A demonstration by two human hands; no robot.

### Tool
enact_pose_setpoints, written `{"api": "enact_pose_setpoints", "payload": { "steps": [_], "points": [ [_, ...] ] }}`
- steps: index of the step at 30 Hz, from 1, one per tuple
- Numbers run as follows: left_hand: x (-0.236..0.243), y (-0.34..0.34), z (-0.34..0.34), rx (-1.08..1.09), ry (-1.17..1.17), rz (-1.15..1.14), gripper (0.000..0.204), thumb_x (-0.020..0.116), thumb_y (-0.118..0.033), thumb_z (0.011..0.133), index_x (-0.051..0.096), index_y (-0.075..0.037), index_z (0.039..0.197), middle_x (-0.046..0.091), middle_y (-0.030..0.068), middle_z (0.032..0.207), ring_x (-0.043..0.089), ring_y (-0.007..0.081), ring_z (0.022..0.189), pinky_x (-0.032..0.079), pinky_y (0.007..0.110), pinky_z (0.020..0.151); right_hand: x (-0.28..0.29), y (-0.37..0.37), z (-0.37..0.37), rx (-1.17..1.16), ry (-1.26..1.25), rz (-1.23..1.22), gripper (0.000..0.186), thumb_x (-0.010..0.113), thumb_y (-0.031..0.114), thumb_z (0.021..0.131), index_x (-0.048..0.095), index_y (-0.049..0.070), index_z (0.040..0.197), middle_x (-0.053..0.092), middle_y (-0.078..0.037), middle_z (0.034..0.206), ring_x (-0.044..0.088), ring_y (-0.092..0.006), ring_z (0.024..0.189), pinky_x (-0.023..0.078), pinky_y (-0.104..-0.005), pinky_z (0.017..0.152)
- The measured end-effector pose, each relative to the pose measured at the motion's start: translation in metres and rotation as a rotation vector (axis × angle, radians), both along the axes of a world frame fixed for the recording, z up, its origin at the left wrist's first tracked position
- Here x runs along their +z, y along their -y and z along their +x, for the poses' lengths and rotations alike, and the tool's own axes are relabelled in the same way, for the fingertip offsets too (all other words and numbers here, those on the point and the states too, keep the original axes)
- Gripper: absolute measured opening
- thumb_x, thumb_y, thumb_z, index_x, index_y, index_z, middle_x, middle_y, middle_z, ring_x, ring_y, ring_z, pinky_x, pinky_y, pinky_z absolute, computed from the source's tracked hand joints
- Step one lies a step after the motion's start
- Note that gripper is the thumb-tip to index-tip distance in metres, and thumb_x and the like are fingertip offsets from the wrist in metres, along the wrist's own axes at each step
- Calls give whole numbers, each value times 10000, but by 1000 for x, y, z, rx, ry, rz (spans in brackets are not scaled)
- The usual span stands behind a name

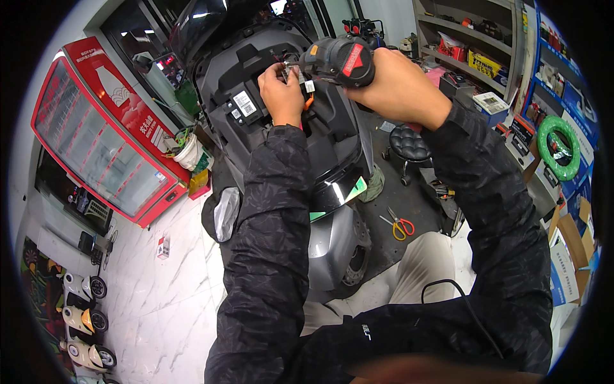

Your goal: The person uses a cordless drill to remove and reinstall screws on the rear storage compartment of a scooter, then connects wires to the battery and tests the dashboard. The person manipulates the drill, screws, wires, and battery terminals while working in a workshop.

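Observation:
My right hand (398, 86) is wrapped around a black cordless drill (342, 61), its rear end with a red mark turned toward me. The drill points left, toward my left hand (281, 93). The fingers of that hand are pinched together by the drill's tip at a small metallic piece (289, 66), too small to name. Both hands are over the opened body of a dark grey scooter (332, 121). A black box with a white label (244, 102) sits in it beside my left hand. Just below the fingers shows an orange connector (309, 102).
Scissors with red and yellow handles (401, 228) lie on the dark mat. A black round stool (410, 143) stands to the right, before shelves (460, 29) of boxes. A red display fridge (105, 128) and a white bucket (188, 152) are at left. A small box (164, 247) lies on the tiles.

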State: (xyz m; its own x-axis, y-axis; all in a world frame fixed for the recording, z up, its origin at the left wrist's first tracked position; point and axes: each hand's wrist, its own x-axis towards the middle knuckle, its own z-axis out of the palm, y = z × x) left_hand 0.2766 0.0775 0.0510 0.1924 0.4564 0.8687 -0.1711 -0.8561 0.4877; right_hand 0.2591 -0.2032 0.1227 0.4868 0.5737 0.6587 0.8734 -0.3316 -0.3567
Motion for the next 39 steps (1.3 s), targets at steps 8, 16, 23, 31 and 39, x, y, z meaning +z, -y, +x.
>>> {"api": "enact_pose_setpoints", "payload": {
  "steps": [8,16,23,31,39],
  "points": [
    [7,9,-8,-147,118,47,410,785,-161,968,695,18,1326,626,126,1202,679,214,1003,549,342,920,-13,20,1,169,-4,145,336,790,243,796,733,-55,942,714,-285,824,709,-487,858,580,-477,773],
    [6,33,-28,-448,53,141,370,736,-125,1005,683,12,1345,687,137,1237,706,236,1081,557,352,960,-98,54,-13,322,-217,484,409,817,147,896,690,15,1262,756,-113,1114,707,-227,1016,546,-361,960],
    [3,33,-19,-523,6,103,399,732,-151,1011,665,24,1363,777,152,1214,752,229,1093,568,343,959,-138,49,-13,323,-379,585,372,819,95,896,710,3,1239,766,-83,1157,705,-162,1031,552,-339,957],
    [-3,25,-15,-540,-27,69,415,742,-165,1002,667,37,1357,775,148,1195,739,196,1072,563,329,960,-143,42,-16,323,-527,609,357,819,87,903,722,13,1239,769,-56,1159,702,-149,1054,541,-335,977],
    [-4,24,-13,-562,-47,19,422,735,-163,1013,653,44,1371,764,120,1184,713,172,1070,553,311,959,-153,51,-22,308,-573,697,349,846,84,897,725,33,1221,768,-41,1139,707,-129,1035,554,-317,946]
  ]
}}
